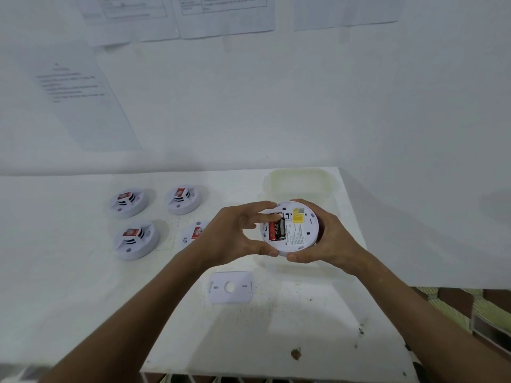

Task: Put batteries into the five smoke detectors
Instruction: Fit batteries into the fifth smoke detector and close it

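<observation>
**A:** Detectors, going left to right: three are sitting face-up on the table (pixel 69 272), one at back left (pixel 127 203), one in front of it (pixel 136 240), one at back middle (pixel 184 199). A fourth (pixel 195 233) is peeking out behind the left hand (pixel 235 233).

**B:** And the fifth?

**A:** The fifth detector (pixel 294 229) is being held up over the table, back side up. The left hand is pinching its left edge with thumb and curled fingers, one fingertip pressing on the batteries (pixel 277 230) lying in the slot. The right hand (pixel 325 239) is cupping the right side, fingers wrapping round the rim.

**B:** Anything else lying around?

**A:** A white plate (pixel 231 287) is lying flat just below the hands, and a pale tub (pixel 300 179) is sitting at the back right.
</observation>
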Demonstrator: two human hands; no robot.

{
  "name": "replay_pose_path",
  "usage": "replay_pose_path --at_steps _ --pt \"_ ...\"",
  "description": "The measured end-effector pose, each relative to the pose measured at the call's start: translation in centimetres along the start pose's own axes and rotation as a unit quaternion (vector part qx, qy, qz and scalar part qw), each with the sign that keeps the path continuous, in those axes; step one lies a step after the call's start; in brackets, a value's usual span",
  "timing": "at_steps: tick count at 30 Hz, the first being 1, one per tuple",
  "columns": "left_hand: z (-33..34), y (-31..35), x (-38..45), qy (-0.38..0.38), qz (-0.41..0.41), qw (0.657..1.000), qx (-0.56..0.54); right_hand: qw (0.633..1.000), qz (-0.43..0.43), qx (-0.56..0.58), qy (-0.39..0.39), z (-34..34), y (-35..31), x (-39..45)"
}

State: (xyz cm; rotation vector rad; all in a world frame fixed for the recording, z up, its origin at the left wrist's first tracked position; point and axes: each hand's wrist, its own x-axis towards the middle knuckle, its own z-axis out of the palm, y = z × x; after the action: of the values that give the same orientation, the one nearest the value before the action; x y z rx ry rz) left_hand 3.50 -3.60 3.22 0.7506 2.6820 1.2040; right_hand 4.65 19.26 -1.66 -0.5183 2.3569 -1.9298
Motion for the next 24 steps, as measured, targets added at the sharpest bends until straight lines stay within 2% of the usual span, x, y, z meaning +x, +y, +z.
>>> replay_pose_path --at_steps 7,16,21,24 --pt "-0.3 -3.1 -3.1 0.057 -0.036 0.998 -0.008 0.999 0.013 -0.018 -0.045 0.1 -0.2 -0.5" --pt "0.5 -7.6 -7.6 -0.041 -0.153 0.982 0.099 0.992 0.021 -0.078 -0.100 1.2 -0.2 -0.3" --pt "0.7 -9.0 -8.2 -0.099 -0.180 0.962 0.183 0.991 0.021 -0.076 -0.105 1.6 -0.3 -0.2" --pt "0.8 -9.7 -8.2 -0.108 -0.182 0.959 0.187 0.992 0.020 -0.067 -0.108 1.6 -0.4 -0.2"
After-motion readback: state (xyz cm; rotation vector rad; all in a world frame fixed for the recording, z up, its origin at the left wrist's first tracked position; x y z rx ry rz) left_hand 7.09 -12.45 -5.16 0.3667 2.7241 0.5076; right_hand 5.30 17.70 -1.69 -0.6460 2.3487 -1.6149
